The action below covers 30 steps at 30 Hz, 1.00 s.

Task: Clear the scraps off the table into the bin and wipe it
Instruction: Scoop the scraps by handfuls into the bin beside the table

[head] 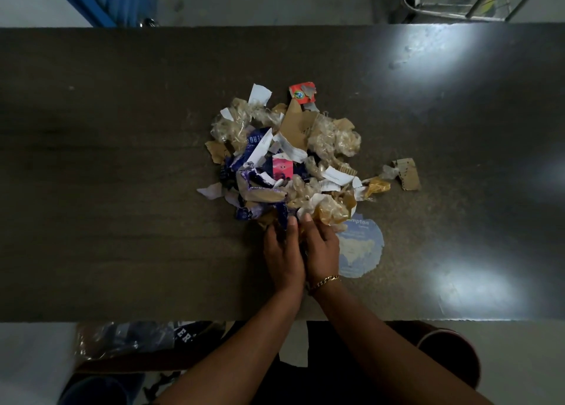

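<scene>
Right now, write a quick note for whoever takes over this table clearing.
Left hand and right hand lie side by side, palms down, fingertips on the near edge of the scrap pile; neither has closed on anything.
A cardboard scrap and red label lie apart from the pile.
A torn blue sticker sits by the right hand.
Left: bin all scraps, wipe the table. No bin or cloth clearly in view.

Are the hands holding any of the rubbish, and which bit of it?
Cannot tell for sure. Left hand and right hand press together at the near edge of the scrap pile, fingertips on the scraps; no lifted piece shows.
</scene>
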Motion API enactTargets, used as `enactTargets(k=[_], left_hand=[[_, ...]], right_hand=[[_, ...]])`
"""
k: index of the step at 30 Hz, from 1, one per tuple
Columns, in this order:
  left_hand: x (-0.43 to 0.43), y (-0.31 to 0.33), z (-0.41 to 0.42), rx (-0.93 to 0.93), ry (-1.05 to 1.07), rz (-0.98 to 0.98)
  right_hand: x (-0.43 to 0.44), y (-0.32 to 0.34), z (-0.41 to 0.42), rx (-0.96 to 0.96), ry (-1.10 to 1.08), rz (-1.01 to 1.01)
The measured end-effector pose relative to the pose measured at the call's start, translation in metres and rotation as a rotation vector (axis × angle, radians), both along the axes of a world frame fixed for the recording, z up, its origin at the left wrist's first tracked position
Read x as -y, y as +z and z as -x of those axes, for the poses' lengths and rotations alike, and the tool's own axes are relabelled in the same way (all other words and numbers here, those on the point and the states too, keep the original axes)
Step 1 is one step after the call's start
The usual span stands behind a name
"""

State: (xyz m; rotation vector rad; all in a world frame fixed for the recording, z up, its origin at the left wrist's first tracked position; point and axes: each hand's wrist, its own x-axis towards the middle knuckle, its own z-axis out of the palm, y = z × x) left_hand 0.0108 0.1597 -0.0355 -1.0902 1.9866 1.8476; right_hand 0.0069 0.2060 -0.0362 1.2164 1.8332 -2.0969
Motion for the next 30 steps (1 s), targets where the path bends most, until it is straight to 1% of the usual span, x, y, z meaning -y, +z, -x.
enactTargets(k=[3, 7, 9, 11, 15, 18, 21, 24, 27, 30], left_hand=[[0.0, 0.008, 0.009, -0.002, 0.014, -0.002], [-0.002, 0.02, 0.019, 0.015, -0.026, 0.027], [-0.003, 0.024, 0.024, 0.043, -0.06, 0.025], [-0.001, 0.03, 0.033, 0.087, -0.058, -0.002], [0.007, 0.038, 0.053, 0.147, 0.074, -0.134], [0.011, 0.047, 0.069, 0.194, 0.177, -0.203], [0.012, 0.053, 0.078, 0.199, 0.224, -0.259], [0.012, 0.059, 0.082, 0.206, 0.229, -0.319], [0.012, 0.062, 0.088, 0.208, 0.159, -0.306], [0.01, 0.068, 0.091, 0.176, 0.108, -0.302]], right_hand=[[0.001, 0.007, 0.01, 0.053, -0.043, 0.042], [-0.001, 0.012, 0.023, 0.136, -0.065, -0.021], [-0.001, 0.014, 0.028, 0.129, -0.059, -0.048], [-0.002, 0.018, 0.031, 0.104, -0.048, -0.017], [-0.004, 0.031, 0.038, 0.02, -0.061, 0.071], [-0.001, 0.04, 0.045, 0.021, -0.182, 0.133], [0.002, 0.053, 0.055, 0.041, -0.287, 0.19], [0.0, 0.06, 0.062, -0.003, -0.237, 0.221], [-0.004, 0.064, 0.063, -0.003, -0.152, 0.23], [-0.006, 0.065, 0.067, 0.013, -0.139, 0.214]])
